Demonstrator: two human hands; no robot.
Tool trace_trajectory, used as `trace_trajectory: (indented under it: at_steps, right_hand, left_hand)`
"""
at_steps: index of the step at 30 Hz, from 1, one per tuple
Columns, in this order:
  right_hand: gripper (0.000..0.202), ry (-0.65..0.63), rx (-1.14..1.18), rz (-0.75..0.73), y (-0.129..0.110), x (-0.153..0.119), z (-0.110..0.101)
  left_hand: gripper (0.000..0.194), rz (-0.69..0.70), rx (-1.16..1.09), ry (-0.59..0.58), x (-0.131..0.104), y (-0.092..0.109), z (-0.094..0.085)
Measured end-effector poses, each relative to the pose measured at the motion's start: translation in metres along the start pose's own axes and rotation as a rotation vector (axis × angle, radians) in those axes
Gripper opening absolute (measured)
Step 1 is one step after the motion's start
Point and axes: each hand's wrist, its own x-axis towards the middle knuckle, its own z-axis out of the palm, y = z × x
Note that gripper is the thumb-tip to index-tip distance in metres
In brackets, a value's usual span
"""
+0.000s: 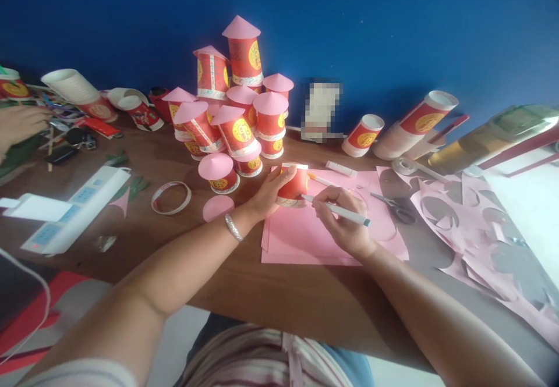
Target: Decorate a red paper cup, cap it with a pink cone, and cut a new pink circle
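Observation:
My left hand (271, 194), with a silver bracelet on the wrist, is wrapped round a red paper cup (293, 185) held over pink paper sheets (301, 241). The cup is upside down, its white rim at the bottom. In my right hand (347, 230) is a white marker (349, 213) with a dark end cap. Its tip points at the cup's side near the lower edge; whether it touches I cannot tell. An orange pen (320, 180), a white glue stick (341, 169) and scissors (402, 212) lie on or beside the sheets.
Several red cups with pink cone roofs (236, 125) are stacked behind my left hand. Pink paper scraps (463, 224) and a tape roll (404, 166) lie right. A power strip (81, 206) and cut cup ring (171, 198) lie left. Another person's hand (21, 125) shows at far left.

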Motion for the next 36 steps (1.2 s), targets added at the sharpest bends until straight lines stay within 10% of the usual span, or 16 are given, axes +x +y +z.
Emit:
trace_trajectory:
  at_steps: [36]
  right_hand:
    - [0.013, 0.014, 0.026, -0.021, -0.0039, -0.0003, -0.0039]
  left_hand:
    - [0.058, -0.009, -0.058, -0.008, 0.0008, 0.0018, 0.0015]
